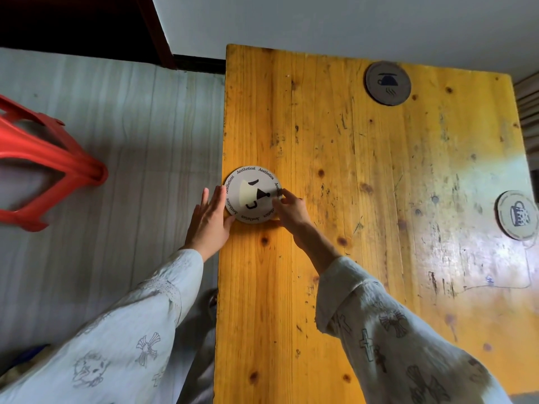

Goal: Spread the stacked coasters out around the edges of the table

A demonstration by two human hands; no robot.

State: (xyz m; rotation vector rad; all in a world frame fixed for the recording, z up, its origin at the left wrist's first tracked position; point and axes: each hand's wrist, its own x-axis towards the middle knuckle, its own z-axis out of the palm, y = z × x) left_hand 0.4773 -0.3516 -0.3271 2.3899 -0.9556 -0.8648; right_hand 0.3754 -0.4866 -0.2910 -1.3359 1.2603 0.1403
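Note:
A round white coaster (248, 193) with a cup drawing and lettering around its rim lies flat at the left edge of the yellow wooden table (364, 228). My left hand (208, 220) is flat with fingers together, pressed against the coaster's left rim beside the table edge. My right hand (291, 209) pinches the coaster's right rim with its fingertips. A dark grey coaster (388, 83) sits near the far edge. A light grey coaster (517, 214) with a mug drawing lies at the right edge.
A red plastic stool (43, 167) stands on the pale floor to the left of the table. A white wall runs behind the table's far edge. Slatted boards show at the far right.

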